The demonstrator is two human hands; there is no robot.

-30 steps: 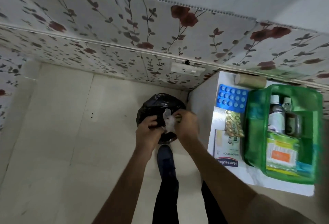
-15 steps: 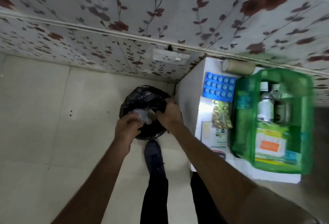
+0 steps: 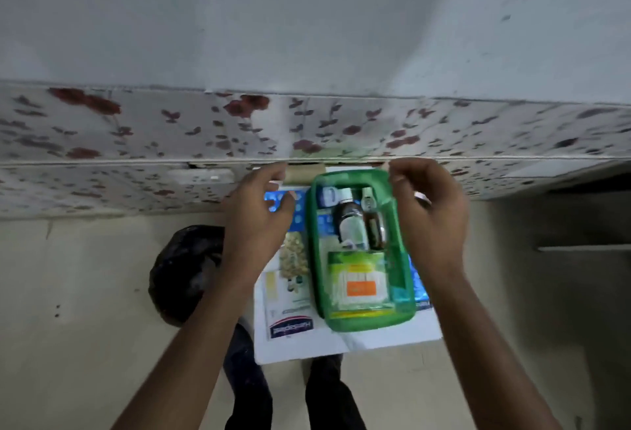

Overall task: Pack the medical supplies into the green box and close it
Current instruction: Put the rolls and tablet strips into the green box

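Observation:
The open green box (image 3: 316,259) lies on a small white table (image 3: 375,339). Inside it are a white-labelled bottle (image 3: 350,224), a dark bottle (image 3: 375,228) and a green and orange packet (image 3: 358,284). Left of the box lie a blue blister pack (image 3: 302,207), a gold pill strip (image 3: 293,259) and a white plaster carton (image 3: 290,323). A tan bandage roll (image 3: 304,173) sits behind. My left hand (image 3: 259,214) hovers over the blister pack, fingers apart and empty. My right hand (image 3: 432,214) hangs at the box's far right corner, fingers loosely curled, nothing seen in it.
A black bin bag (image 3: 184,269) stands on the floor left of the table. The flowered wall (image 3: 136,129) runs just behind the table, with a white socket (image 3: 201,177) on it. A blue item (image 3: 419,281) shows past the box's right side. My legs are below the table's front edge.
Both hands have left the black bin bag and swung right and up to the table. They now flank the green box. The view has turned towards the table.

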